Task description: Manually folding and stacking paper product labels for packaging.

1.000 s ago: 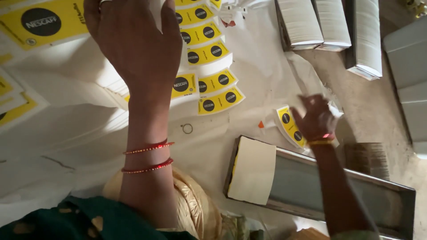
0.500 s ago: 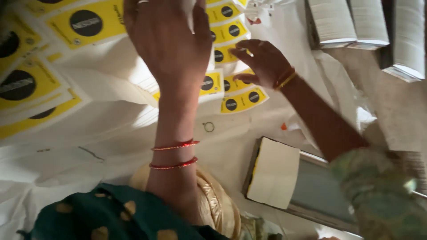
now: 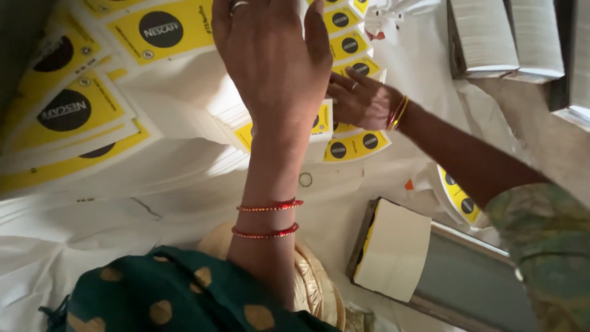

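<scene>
White sheet [image 3: 92, 233] fills frame; large yellow labels [image 3: 80, 110] spread upper left. Left hand [image 3: 276, 55], top centre, flat, fingers wide, holding nothing. Right hand [image 3: 362, 101] presses small yellow labels [image 3: 356, 144], centre, many laid out; white stack [image 3: 396, 249] lower right untouched.

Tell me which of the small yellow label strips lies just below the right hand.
It is the curved yellow strip with two black circles, just under the right hand. The other small strips run upward toward the top edge, beyond that hand.

Overlapping yellow printed paper labels [image 3: 355, 146] are crowding the white cloth sheet [image 3: 153, 203]; stacked white card bundles [image 3: 482, 40] are blocking the far right.
</scene>
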